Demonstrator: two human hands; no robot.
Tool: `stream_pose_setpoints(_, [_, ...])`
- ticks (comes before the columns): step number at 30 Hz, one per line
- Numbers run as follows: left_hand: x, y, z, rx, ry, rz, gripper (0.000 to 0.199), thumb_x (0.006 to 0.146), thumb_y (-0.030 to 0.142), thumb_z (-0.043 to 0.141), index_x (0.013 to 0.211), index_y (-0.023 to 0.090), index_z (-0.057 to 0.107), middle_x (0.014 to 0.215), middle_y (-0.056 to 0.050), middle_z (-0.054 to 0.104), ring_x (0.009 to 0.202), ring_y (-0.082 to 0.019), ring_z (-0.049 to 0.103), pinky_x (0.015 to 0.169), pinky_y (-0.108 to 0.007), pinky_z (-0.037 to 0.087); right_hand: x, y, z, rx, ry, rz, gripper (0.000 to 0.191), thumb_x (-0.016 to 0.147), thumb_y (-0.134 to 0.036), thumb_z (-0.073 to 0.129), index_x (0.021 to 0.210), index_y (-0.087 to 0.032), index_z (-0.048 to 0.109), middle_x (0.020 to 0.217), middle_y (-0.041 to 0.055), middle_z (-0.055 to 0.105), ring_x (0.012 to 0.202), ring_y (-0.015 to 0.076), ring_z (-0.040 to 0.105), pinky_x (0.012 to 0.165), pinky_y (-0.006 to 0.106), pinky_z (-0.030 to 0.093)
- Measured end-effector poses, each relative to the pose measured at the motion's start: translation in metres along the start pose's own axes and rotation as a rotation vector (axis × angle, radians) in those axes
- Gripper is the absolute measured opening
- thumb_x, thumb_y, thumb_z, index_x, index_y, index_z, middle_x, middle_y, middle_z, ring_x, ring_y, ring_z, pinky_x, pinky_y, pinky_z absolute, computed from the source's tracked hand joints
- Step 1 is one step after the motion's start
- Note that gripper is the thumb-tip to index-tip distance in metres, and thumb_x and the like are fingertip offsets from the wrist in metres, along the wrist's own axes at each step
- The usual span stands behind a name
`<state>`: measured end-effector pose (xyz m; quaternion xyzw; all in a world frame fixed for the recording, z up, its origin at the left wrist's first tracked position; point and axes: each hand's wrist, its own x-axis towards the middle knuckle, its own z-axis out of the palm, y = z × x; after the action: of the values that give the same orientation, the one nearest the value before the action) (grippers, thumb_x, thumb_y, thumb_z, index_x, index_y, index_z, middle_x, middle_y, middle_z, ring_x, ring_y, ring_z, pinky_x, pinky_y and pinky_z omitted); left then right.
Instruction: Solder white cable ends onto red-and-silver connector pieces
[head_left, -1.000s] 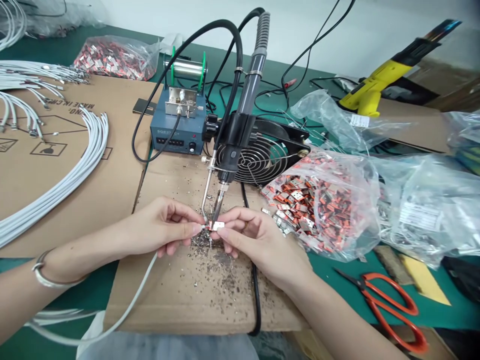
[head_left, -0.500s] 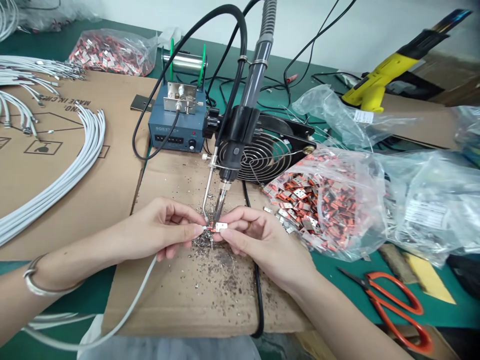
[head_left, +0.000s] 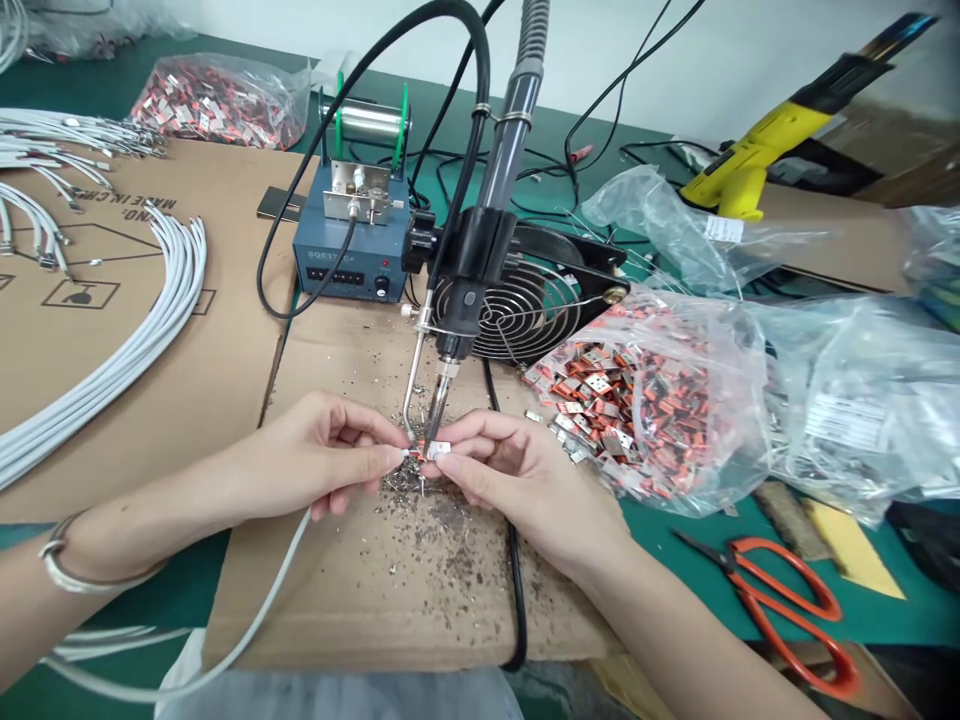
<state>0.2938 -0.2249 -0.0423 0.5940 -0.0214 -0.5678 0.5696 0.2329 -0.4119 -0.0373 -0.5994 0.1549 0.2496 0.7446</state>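
Observation:
My left hand (head_left: 341, 455) is closed in a pinch on the end of a white cable (head_left: 281, 575), which hangs down in a curve toward the lower left. Between finger and thumb of my right hand (head_left: 514, 470) is a small USB connector (head_left: 440, 449), metal with an orange-red part. The cable's end meets the connector right under the tip of a mounted soldering iron (head_left: 437, 405). A thin bent solder feed tube (head_left: 414, 385) comes down beside that tip. Whether the tip touches the joint I cannot tell.
A blue soldering station (head_left: 341, 250) with a solder spool (head_left: 367, 122) stands behind, beside a fan (head_left: 517, 310). Right lie an open bag of connectors (head_left: 645, 400), orange-handled scissors (head_left: 787, 590) and a yellow heat gun (head_left: 757, 150). Left, bundled white cables (head_left: 150, 330) rest on cardboard (head_left: 247, 200).
The whole view has shifted slightly. Both hands keep their pinch on the cable and connector under the iron; the connector looks slightly tilted compared with before.

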Motion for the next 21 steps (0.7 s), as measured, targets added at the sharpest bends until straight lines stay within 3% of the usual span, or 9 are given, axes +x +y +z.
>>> stream_pose_setpoints(7, [-0.0009, -0.0015, 0.0000, -0.024, -0.028, 0.009, 0.024, 0.080, 0.031, 0.059, 0.094, 0.012, 0.057, 0.060, 0.003, 0.053, 0.039, -0.002, 0.043, 0.033, -0.007, 0.035, -0.0017, 0.0001, -0.0018, 0.033, -0.056, -0.024, 0.010, 0.077, -0.018, 0.067, 0.084, -0.013, 0.062, 0.074, 0.0036, 0.067, 0.065, 0.0044, 0.062, 0.053, 0.008, 0.044])
stream_pose_setpoints(21, [-0.0028, -0.0009, 0.0009, -0.019, -0.007, -0.018, 0.023, 0.081, 0.031, 0.058, 0.094, 0.012, 0.056, 0.059, 0.003, 0.052, 0.038, -0.002, 0.042, 0.033, -0.008, 0.034, -0.0003, 0.0025, -0.0040, 0.055, -0.059, -0.018, 0.011, 0.076, -0.020, 0.069, 0.084, -0.015, 0.062, 0.079, 0.0052, 0.068, 0.065, 0.0067, 0.063, 0.047, 0.011, 0.043])
